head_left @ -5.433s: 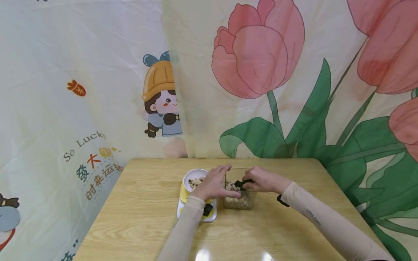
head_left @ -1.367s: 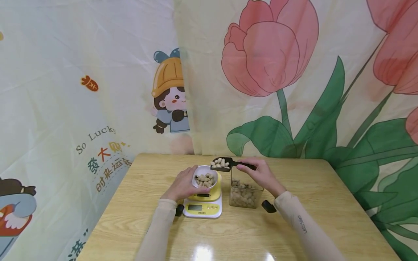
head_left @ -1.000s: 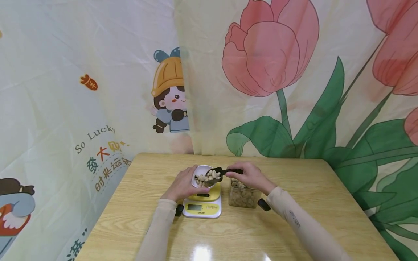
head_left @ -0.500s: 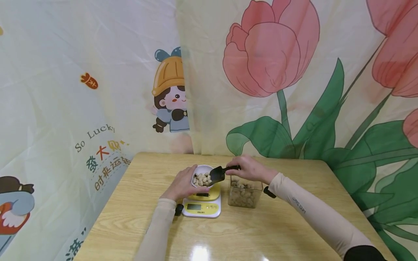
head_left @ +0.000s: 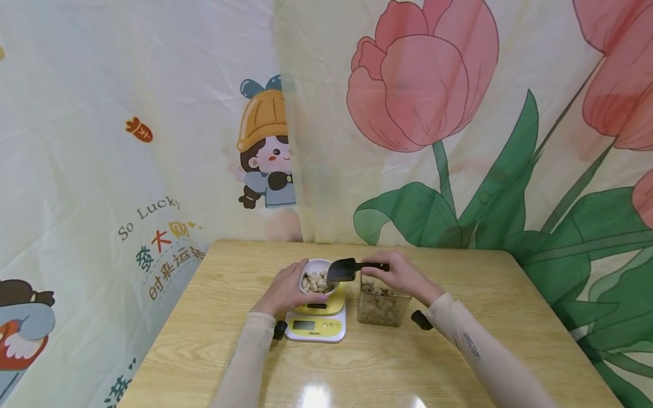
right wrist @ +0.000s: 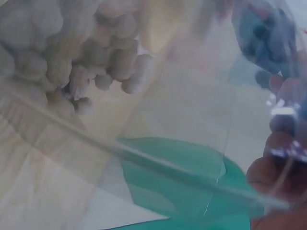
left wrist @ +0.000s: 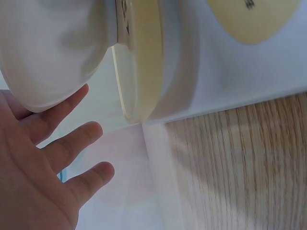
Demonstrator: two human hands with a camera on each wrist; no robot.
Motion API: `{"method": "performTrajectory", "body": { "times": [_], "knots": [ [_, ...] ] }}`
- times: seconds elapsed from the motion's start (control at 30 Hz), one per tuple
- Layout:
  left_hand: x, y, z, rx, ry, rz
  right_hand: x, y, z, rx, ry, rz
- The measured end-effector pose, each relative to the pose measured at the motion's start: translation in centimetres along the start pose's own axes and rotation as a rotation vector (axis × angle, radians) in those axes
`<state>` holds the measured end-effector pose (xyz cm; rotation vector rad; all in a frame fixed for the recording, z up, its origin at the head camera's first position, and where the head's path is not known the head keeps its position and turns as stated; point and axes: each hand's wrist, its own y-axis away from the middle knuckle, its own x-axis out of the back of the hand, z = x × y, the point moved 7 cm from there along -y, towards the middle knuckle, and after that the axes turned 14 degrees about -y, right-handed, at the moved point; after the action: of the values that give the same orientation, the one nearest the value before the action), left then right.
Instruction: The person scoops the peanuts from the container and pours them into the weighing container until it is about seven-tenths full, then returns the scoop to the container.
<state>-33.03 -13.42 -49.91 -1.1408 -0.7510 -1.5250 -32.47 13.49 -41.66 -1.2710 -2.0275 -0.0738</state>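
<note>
In the head view my left hand [head_left: 285, 288] holds a small white bowl [head_left: 305, 288] from its left side, thumb in front and fingers behind. Unshelled peanuts [head_left: 316, 281] lie in the bowl, which sits on a yellow and white kitchen scale [head_left: 315, 327]. In the left wrist view a finger touches the bowl's [left wrist: 53, 52] side while two others are spread apart from it. My right hand [head_left: 405, 275] grips a black scoop [head_left: 343, 270] by its handle, its blade tilted down at the bowl's right rim. No peanuts show on the scoop.
A clear plastic box [head_left: 380, 311] with more peanuts stands right of the scale, under my right hand. The wooden table [head_left: 245, 362] ends at a printed cloth [head_left: 326, 170] behind. Through the box wall, the right wrist view shows peanuts [right wrist: 72, 52].
My right hand has carried a loaded scoop from the box to the bowl and tipped its peanuts in. It then drew slightly rightward. The left hand went round the bowl earlier and stays there.
</note>
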Motion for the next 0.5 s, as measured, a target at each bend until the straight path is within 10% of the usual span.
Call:
{"method": "performTrajectory", "body": {
  "times": [0.27,0.5],
  "knots": [
    [0.0,0.0,0.0,-0.015,0.013,0.022,3.5,4.1,1.3,-0.072,-0.231,0.298],
    [-0.1,-0.1,0.0,-0.006,0.015,0.008,5.5,7.1,2.5,-0.102,-0.245,0.334]
  ]
}}
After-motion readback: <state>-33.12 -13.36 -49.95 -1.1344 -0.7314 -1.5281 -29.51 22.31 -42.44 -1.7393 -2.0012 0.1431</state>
